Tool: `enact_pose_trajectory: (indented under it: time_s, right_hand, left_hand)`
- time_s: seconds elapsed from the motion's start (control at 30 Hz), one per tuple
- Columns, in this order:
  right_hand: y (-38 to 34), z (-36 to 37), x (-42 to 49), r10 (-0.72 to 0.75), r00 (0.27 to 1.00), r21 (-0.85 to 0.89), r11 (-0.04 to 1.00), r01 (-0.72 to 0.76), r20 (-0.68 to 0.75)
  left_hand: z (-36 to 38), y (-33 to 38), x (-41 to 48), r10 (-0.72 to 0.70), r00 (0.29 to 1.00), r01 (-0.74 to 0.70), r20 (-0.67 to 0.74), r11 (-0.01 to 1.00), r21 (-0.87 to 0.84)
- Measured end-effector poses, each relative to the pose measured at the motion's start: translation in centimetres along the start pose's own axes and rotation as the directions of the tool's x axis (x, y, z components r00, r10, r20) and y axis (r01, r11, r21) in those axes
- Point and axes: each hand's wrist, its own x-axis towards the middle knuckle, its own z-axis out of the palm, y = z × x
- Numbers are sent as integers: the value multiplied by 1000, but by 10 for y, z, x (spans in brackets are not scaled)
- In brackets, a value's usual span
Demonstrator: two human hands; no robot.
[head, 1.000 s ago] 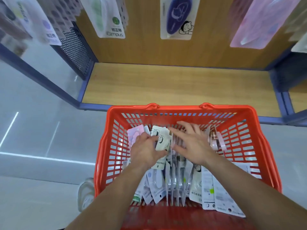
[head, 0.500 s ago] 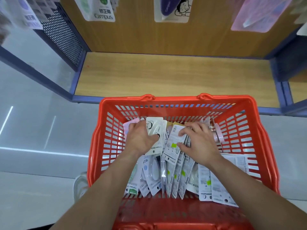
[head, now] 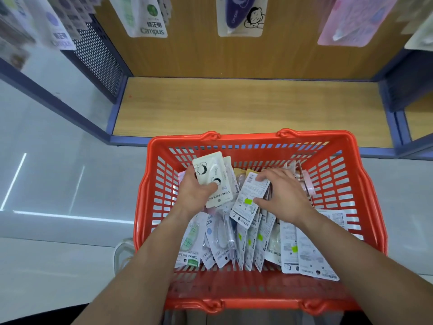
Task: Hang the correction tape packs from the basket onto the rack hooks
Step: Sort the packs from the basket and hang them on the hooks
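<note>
Wide across the back, the wood-grain rack with a blue metal frame [head: 246, 106], and right in front of its lower shelf sits the red slatted plastic basket [head: 332, 184], over a glossy grey floor [head: 58, 184]. Up top, packs hang along the rack: a green-and-white Campus pack [head: 150, 17], a navy pack with a cartoon figure [head: 241, 17] and a blurred pink pack [head: 351, 19] to its right. Down in the basket, a jumbled heap of white correction tape packs [head: 234, 245] stands on edge and fans across the floor of it, most of them at the near side. Both arms reach in from below. The left hand [head: 194, 193] is curled round a cream card pack with black cartoon faces [head: 210, 174], thumb across its front, the pack raised above the heap and tilted toward the far wall. Just beside it, the right hand [head: 285, 193] pinches a white pack turned back-side up with a barcode and green sticker [head: 250, 195], fingers over its top edge, thumb by the sticker, its lower end down among the heap
</note>
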Motion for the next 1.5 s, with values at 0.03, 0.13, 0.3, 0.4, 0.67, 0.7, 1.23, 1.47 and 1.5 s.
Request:
enact_pose_trajectory:
  time_s: [0.03, 0.13, 0.3, 0.4, 0.67, 0.7, 1.23, 1.47, 1.5]
  right_hand:
    - [-3, -1, 0, 4, 1000, 5, 1000, -4, 12]
    - [-9, -4, 1, 14, 1000, 46, 999, -15, 24]
    - [-11, -7, 3, 72, 995, 64, 995, -77, 71]
    - [-6, -8, 3, 105, 994, 64, 992, -108, 40]
    - [-10, -11, 6, 193, 974, 485, 867, -114, -117]
    - [-14, -13, 7, 196, 971, 494, 863, -103, -140]
    - [-66, -43, -30, 203, 979, 731, 665, -152, 19]
    - [-57, -36, -49, 179, 969, 848, 475, -238, 171]
    - [-54, -34, -50, 180, 967, 845, 475, -247, 181]
  left_hand:
    - [-3, 1, -2, -4, 1000, 4, -6, 999, -41]
    - [-7, -1, -8, 13, 1000, -13, -19, 999, -39]
    - [3, -8, -8, 44, 999, -44, -6, 997, 65]
    - [17, -10, -1, 58, 998, -55, -29, 993, 101]
    - [26, -7, 4, 23, 1000, -22, -15, 999, 39]
    - [23, -6, 3, 31, 999, -31, -18, 999, 32]
    - [15, 10, -68, 131, 990, -120, 55, 977, -175]
    - [20, 2, -85, 142, 975, -106, 170, 973, -204]
    - [20, 1, -85, 144, 972, -107, 183, 975, -196]
